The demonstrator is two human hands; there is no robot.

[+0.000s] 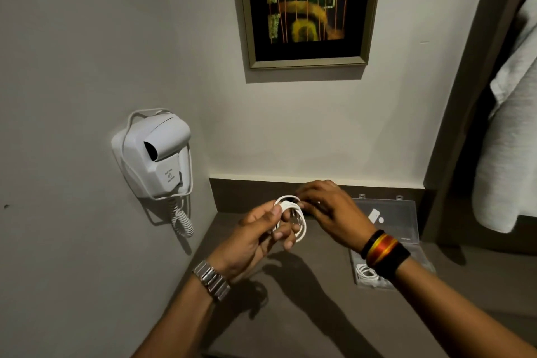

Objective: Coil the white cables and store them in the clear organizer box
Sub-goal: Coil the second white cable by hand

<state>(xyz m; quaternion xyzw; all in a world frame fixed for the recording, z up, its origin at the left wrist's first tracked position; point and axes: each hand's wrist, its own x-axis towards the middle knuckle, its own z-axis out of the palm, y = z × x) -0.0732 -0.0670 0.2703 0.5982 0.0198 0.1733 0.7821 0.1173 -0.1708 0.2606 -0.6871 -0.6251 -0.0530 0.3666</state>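
Note:
A white cable (300, 229) is wound into a round coil of several loops, held above the brown counter. My left hand (258, 237) grips the coil's left side with thumb and fingers. My right hand (328, 209) reaches in from the right, its fingers closed on the coil's top edge. The clear organizer box (406, 229) lies open on the counter to the right, behind my right wrist. A second coiled white cable (366, 273) rests in its near compartment, and a small white adapter (374, 214) shows in its far part.
A white wall-mounted hair dryer (157, 154) with a curly cord hangs on the left wall. A framed picture (308, 6) hangs above the counter (305, 299). A white towel (511, 139) hangs at the right.

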